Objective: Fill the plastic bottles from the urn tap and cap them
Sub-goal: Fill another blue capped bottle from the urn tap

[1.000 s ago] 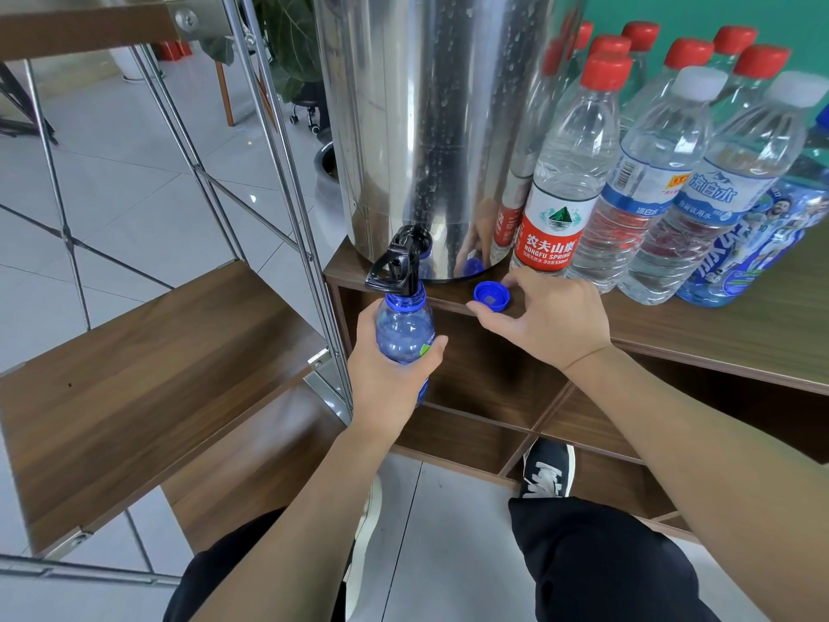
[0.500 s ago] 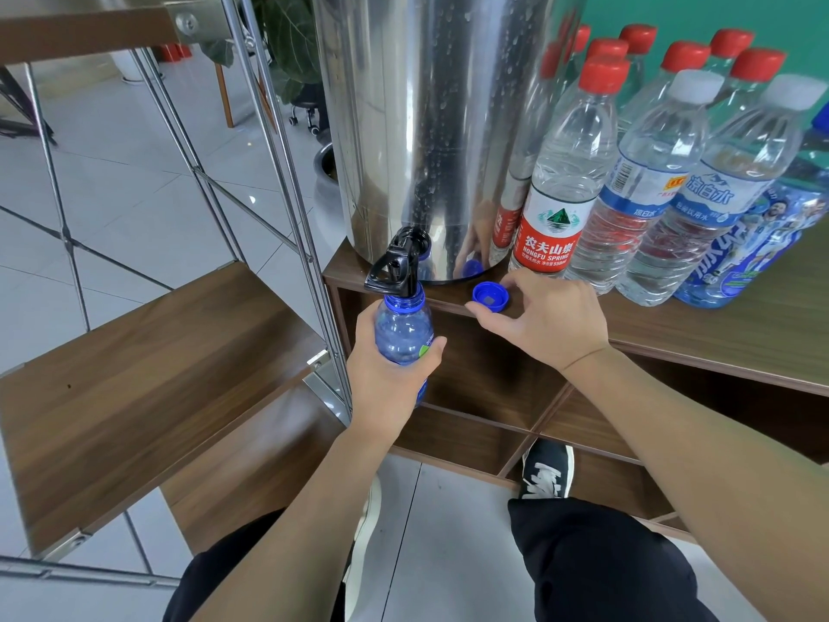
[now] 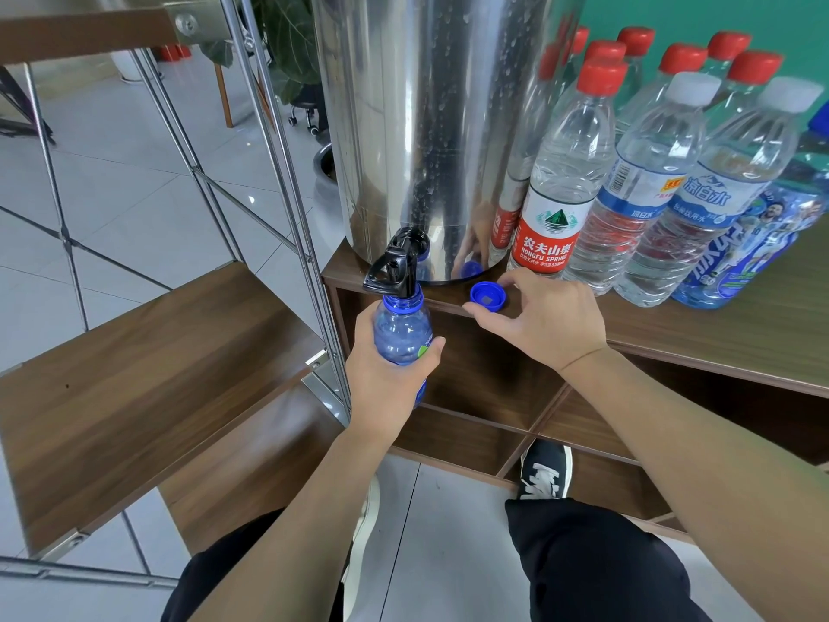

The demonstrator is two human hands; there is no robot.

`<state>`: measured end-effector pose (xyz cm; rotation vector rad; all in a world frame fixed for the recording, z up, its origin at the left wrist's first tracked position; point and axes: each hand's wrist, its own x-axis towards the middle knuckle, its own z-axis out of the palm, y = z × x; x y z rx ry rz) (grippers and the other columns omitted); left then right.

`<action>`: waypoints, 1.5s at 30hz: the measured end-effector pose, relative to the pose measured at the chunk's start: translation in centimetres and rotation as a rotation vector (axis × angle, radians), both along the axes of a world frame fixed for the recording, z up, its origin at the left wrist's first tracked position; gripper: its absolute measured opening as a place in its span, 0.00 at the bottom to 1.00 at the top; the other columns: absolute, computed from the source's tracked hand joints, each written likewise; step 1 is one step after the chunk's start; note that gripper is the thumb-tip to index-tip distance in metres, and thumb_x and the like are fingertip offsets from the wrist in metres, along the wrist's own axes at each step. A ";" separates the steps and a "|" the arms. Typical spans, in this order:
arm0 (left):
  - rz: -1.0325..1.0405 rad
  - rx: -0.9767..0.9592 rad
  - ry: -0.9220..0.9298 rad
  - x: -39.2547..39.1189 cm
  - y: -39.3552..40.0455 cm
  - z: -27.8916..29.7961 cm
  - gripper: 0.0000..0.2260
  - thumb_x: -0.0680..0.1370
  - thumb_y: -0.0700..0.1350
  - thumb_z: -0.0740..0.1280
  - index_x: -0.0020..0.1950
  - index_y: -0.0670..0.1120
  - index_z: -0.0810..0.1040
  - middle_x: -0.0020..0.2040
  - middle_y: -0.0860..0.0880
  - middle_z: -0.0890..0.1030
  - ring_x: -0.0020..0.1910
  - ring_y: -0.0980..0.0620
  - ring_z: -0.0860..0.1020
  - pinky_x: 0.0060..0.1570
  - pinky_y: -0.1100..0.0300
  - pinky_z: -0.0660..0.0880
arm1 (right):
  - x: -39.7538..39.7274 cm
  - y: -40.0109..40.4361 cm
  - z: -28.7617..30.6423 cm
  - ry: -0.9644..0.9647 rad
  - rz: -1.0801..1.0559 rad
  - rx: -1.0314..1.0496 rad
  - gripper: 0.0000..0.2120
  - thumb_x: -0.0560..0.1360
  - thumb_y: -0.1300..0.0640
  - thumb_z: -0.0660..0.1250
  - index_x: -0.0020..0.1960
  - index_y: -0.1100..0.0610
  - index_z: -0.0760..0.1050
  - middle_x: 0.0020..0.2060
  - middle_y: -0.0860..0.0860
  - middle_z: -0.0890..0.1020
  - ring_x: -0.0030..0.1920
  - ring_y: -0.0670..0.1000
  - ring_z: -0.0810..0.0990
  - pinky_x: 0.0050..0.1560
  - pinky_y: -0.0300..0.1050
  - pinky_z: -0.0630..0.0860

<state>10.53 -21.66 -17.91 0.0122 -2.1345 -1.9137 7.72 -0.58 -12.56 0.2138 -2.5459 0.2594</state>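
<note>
Left hand [image 3: 386, 379] grips the blue bottle [image 3: 401, 329] right under the urn tap [image 3: 394, 267], so keep its mouth centered there, while the right hand [image 3: 538, 321] rests loose-fingered beside the blue cap [image 3: 488, 297], flow hard to see.

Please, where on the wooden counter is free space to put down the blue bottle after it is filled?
The counter is bare in front of the standing bottles, right of the right hand and the blue cap. The lower shelf on the left is bare too. Beside the urn it is crowded.
</note>
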 end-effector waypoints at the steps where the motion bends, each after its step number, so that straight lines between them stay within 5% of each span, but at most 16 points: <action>1: 0.000 -0.003 -0.002 0.0 0.0 0.0 0.34 0.70 0.46 0.83 0.71 0.54 0.71 0.62 0.57 0.80 0.62 0.59 0.79 0.66 0.57 0.77 | 0.0 0.0 0.1 -0.007 -0.003 -0.001 0.30 0.72 0.27 0.62 0.50 0.54 0.81 0.30 0.44 0.70 0.33 0.47 0.71 0.33 0.41 0.67; 21: 0.018 -0.007 -0.015 0.1 -0.1 0.3 0.35 0.70 0.45 0.83 0.72 0.50 0.71 0.62 0.57 0.80 0.62 0.60 0.78 0.67 0.53 0.77 | 0.1 -0.3 0.4 -0.022 0.000 0.006 0.29 0.72 0.27 0.63 0.50 0.54 0.80 0.28 0.46 0.71 0.31 0.50 0.75 0.31 0.44 0.73; 45: 0.022 0.012 0.032 0.0 0.1 0.1 0.33 0.69 0.43 0.83 0.69 0.54 0.71 0.61 0.59 0.80 0.61 0.62 0.79 0.64 0.64 0.76 | 0.2 -0.3 0.3 0.000 0.000 0.000 0.28 0.72 0.29 0.65 0.49 0.55 0.80 0.27 0.45 0.68 0.29 0.49 0.71 0.30 0.42 0.68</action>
